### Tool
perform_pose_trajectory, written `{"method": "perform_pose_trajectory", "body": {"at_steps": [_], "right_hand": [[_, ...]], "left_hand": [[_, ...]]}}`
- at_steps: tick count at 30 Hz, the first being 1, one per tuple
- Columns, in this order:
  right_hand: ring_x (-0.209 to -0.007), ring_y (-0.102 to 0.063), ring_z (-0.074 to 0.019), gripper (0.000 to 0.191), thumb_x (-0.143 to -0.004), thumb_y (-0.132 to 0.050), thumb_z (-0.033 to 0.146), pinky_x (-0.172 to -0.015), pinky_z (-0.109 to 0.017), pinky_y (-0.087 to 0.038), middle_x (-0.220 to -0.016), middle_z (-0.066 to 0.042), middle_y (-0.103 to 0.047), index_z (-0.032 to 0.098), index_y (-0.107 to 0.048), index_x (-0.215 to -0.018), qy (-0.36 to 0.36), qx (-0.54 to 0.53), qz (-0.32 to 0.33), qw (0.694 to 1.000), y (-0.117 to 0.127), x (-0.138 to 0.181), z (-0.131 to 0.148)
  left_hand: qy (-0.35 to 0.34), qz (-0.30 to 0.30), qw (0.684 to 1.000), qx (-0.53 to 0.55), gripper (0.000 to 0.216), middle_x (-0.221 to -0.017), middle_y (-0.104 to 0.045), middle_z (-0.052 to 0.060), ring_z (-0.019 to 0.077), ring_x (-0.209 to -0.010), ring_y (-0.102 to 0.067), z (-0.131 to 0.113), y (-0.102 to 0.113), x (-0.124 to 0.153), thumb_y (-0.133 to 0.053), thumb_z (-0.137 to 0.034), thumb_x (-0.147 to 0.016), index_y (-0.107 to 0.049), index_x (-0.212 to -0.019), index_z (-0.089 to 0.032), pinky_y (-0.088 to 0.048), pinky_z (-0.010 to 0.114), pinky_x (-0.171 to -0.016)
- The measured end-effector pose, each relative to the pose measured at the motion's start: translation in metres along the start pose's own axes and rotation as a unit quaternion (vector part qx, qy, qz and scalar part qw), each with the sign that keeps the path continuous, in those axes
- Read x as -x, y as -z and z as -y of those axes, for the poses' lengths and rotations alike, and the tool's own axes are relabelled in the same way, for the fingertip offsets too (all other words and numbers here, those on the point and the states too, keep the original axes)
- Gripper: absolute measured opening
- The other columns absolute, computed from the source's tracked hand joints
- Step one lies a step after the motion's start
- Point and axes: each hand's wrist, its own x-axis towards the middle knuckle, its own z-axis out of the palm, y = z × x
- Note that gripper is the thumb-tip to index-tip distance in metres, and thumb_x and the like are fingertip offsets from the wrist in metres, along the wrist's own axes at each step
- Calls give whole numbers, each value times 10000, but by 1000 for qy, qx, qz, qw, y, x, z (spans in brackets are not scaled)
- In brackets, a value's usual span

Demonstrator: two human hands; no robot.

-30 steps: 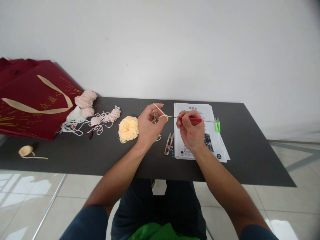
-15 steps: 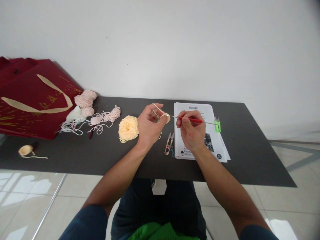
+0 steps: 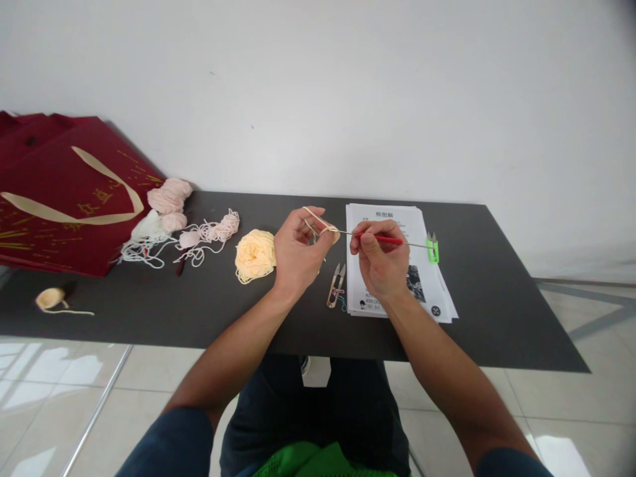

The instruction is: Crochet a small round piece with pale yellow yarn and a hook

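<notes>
My left hand (image 3: 301, 248) pinches a small piece of pale yellow crochet work (image 3: 334, 234) between thumb and fingers. A strand of yellow yarn (image 3: 314, 213) runs over its raised index finger. My right hand (image 3: 381, 258) is closed round the red handle of a crochet hook (image 3: 387, 239). The hook's metal shaft points left, and its tip meets the crochet work; the exact stitch is too small to make out. Just left of my left hand lies a ball of yellow yarn (image 3: 255, 256). Beneath my right hand are printed sheets (image 3: 368, 291).
Thread snips (image 3: 336, 286) lie beside the sheets, and a green-handled tool (image 3: 432, 250) rests at their right edge. Pink yarn (image 3: 223, 228), white yarn (image 3: 149, 232) and a dark red bag (image 3: 64, 192) occupy the left. A small crocheted cup shape (image 3: 51, 298) sits at the far left.
Almost nothing differs. My left hand and the crochet work have shifted very slightly right and down; my right hand holds the crochet hook in the same place.
</notes>
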Motion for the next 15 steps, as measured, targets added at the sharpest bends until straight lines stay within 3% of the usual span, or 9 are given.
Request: {"method": "perform_pose_trajectory", "body": {"at_steps": [9, 15], "right_hand": [[-676, -686, -120, 186, -831, -859, 271, -629, -301, -580, -920, 14, -752, 257, -680, -881, 84, 110, 19, 990, 2, 7, -3], [-841, -758, -188, 111, -859, -815, 201, -761, -388, -649, -971, -23, -803, 293, -763, -891, 184, 227, 36, 956, 1, 15, -4]], "left_hand": [[-43, -33, 997, -52, 275, -849, -711, -7, 148, -812, -699, 9, 3, 3, -788, -206, -826, -672, -1074, -237, -552, 297, -780], [-32, -58, 996, -66, 252, -832, -701, -14, 145, -800, -694, 9, 3, 0, -806, -227, -802, -664, -1011, -226, -561, 295, -780]]}}
